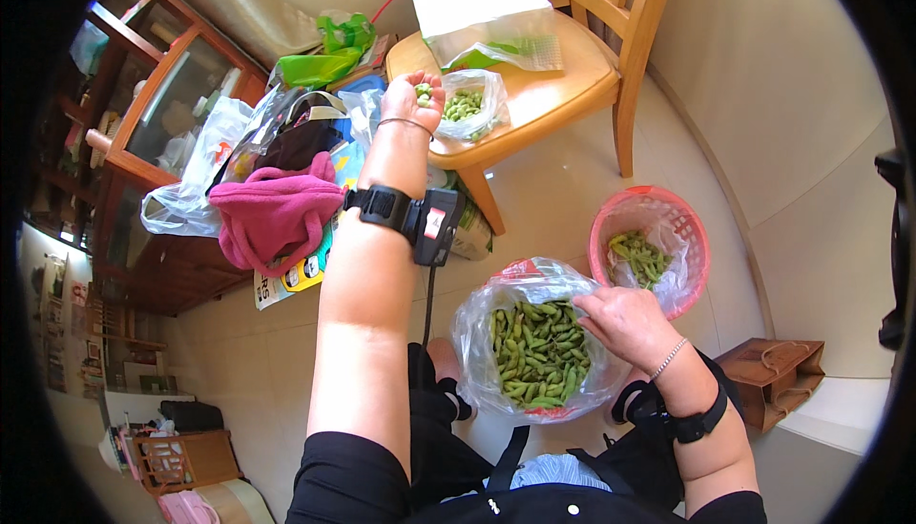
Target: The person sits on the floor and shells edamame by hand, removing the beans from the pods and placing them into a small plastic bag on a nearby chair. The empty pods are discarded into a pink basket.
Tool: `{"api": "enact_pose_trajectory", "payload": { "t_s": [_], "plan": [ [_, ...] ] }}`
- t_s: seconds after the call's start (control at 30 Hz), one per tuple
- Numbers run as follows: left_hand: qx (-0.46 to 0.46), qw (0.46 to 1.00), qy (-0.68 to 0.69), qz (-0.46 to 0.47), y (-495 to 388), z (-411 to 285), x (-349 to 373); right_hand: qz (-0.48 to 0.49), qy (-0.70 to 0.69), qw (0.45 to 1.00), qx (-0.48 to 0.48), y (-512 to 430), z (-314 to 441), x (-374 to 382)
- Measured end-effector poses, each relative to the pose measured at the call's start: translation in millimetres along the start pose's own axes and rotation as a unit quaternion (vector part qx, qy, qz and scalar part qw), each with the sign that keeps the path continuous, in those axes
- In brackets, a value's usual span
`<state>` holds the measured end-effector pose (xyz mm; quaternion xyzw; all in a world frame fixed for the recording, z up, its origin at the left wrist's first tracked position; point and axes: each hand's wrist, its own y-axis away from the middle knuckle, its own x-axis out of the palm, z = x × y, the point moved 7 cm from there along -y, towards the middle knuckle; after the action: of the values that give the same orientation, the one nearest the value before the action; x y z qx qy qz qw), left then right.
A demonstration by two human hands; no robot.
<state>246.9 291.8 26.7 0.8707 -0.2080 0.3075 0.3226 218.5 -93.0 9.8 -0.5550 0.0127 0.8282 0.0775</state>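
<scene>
My left hand (413,100) is stretched forward, palm up, with shelled green beans (424,94) lying in it. Right beside it, on the wooden chair's seat, is a small clear plastic bag (474,103) holding more shelled beans. Close to my body, a large clear plastic bag (476,338) stands open, full of green bean pods (540,352). My right hand (621,316) is at this bag's right rim, fingers bent down over the plastic; whether they pinch it is unclear. Just beyond that hand stands a pink plastic basket (600,238) lined with a bag, with pods or husks (640,259) inside.
The wooden chair (572,73) also bears a white package (479,5). A pink fleece bag (275,209) and several plastic bags lie left of my left arm, before a glass-door cabinet (186,102). A brown paper bag (769,381) stands at the right. A cable (429,309) hangs from the wrist device.
</scene>
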Motion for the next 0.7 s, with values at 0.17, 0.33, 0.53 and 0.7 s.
{"api": "enact_pose_trajectory", "payload": {
  "t_s": [0.17, 0.33, 0.53, 0.7],
  "plan": [
    [0.072, 0.995, -0.054, -0.036, -29.2, 12.0, 5.5, -0.02, -0.011, 1.0, 0.002, -1.8, -1.3, -8.6],
    [0.15, 0.975, -0.157, -0.043, -21.5, 23.1, 8.8, -0.004, -0.013, 1.0, 0.013, -1.1, -1.2, -9.5],
    [0.252, 0.904, -0.344, -0.022, -5.4, 26.4, 16.5, -0.006, -0.013, 1.0, 0.003, -2.4, 2.3, -7.4],
    [0.233, 0.924, -0.303, -0.001, -6.5, 20.6, 11.0, 0.003, -0.011, 1.0, 0.001, -4.0, 3.5, -5.6]
  ]
}}
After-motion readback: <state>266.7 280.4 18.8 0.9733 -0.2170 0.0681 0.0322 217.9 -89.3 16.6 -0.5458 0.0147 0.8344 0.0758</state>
